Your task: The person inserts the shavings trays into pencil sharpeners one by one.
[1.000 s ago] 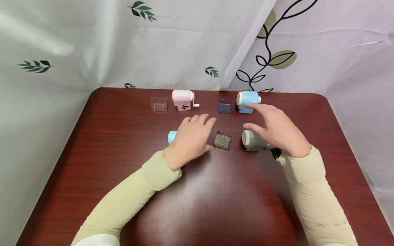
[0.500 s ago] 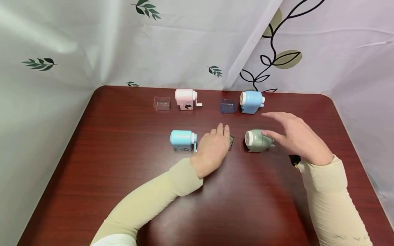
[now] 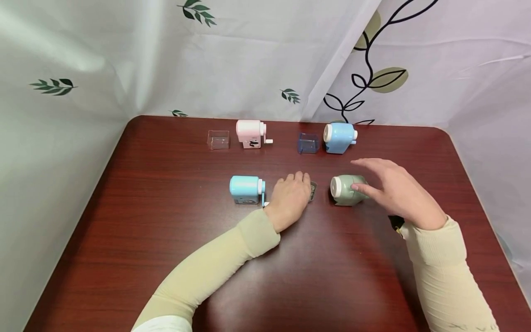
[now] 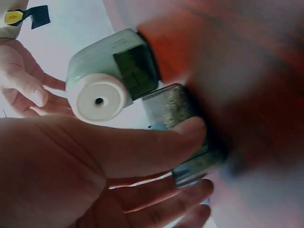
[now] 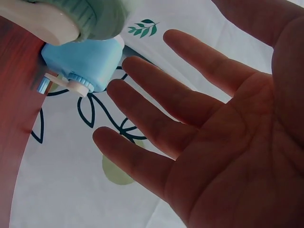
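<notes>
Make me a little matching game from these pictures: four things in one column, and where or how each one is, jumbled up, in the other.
1. Pink pencil sharpener
2. Green pencil sharpener
3. Dark blue drawer
4. Drawer of shavings

A. Back row, beside a blue pencil sharpener
B. Held in the left grip
C. Bears a panda picture
D. Front row, right end

Pairs: 1-C, 2-D, 3-A, 4-B
</notes>
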{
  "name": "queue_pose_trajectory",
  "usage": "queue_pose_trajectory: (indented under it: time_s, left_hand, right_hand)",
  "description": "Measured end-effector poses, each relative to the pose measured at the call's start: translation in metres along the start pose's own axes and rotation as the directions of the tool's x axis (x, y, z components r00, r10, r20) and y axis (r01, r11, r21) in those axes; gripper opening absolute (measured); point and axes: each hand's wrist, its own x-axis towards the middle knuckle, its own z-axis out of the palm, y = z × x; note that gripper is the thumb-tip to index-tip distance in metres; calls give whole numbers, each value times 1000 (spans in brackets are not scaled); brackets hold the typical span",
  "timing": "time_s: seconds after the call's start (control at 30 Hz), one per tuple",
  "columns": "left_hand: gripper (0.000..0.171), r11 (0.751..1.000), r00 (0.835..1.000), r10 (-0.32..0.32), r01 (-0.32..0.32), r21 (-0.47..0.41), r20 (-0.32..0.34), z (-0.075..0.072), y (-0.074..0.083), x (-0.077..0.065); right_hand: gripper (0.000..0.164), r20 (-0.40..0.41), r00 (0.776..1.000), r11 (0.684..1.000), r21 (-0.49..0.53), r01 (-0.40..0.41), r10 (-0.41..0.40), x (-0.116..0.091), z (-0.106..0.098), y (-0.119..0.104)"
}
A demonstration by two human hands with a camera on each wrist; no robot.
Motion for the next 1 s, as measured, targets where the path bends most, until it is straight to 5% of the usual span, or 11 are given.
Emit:
queue_pose_trajectory:
  time_s: [0.23, 0.83, 1.0]
  left_hand:
    - [14, 1000, 997, 3, -5, -26, -73, 6, -2, 1]
    - [7, 982, 999, -15, 9, -190, -29, 7, 1, 0]
    - [24, 978, 1000, 6, -8, -209, -14, 6, 2, 0]
  right_hand:
    - [53, -14, 999, 999, -3, 36, -36, -2, 4, 0]
    - [64, 41, 996, 997, 0, 75, -75, 0, 13, -2]
    - [60, 36, 995, 996, -8, 92, -92, 1, 16, 1]
